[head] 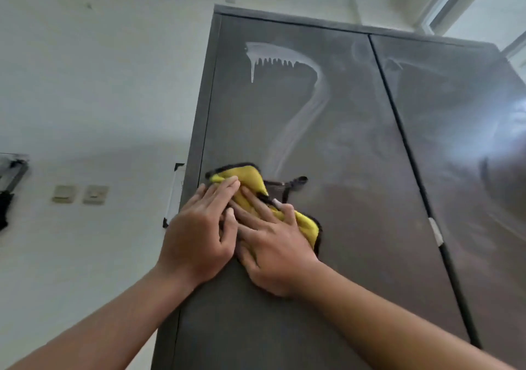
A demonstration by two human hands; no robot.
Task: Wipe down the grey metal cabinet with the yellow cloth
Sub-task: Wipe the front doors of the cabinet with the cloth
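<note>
Left hand [199, 227] and right hand [273, 244]: side by side, fingers spread flat, pressing yellow cloth [250, 181] against left door of grey metal cabinet [341, 170]. White drip streak [296, 107] directly above; long axis vertical. Door's left edge close; open panel upward and rightward.

The cabinet [341, 141] is dark grey, with a whitish curved streak [299, 107] and drip marks on its left door. The cloth [250, 181] is bright yellow with a black edge. The wall [99, 85] is white.
</note>
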